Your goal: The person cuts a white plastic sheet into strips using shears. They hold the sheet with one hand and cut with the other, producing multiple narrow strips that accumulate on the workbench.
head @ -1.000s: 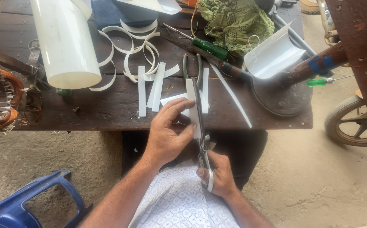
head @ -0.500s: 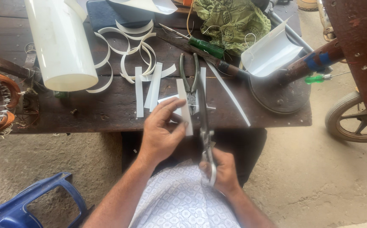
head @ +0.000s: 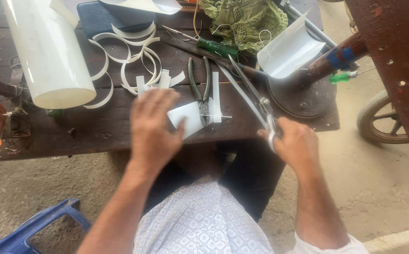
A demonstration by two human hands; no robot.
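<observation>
My right hand (head: 294, 146) is shut on the handles of long metal scissors (head: 254, 91), at the table's front edge; the blades point up and to the left over the dark wooden table (head: 96, 127). My left hand (head: 153, 124) is blurred, with fingers spread flat over short white strips (head: 160, 80). Its thumb lies at the edge of a small cut white sheet piece (head: 188, 117). Green-handled pliers (head: 200, 87) lie just beyond that piece, beside a narrow white strip (head: 216, 96).
A thick white roll (head: 49, 51) lies at the back left, curled white strips (head: 129, 54) beside it. A green cloth (head: 247, 19), a green-handled screwdriver (head: 218, 47), a bent white sheet (head: 289, 49) and a round metal base (head: 303, 96) are at the right. A blue stool (head: 30, 230) stands lower left.
My right hand has swung the scissors off to the right, away from the white piece. My left hand has let the piece go and moved left over the strips.
</observation>
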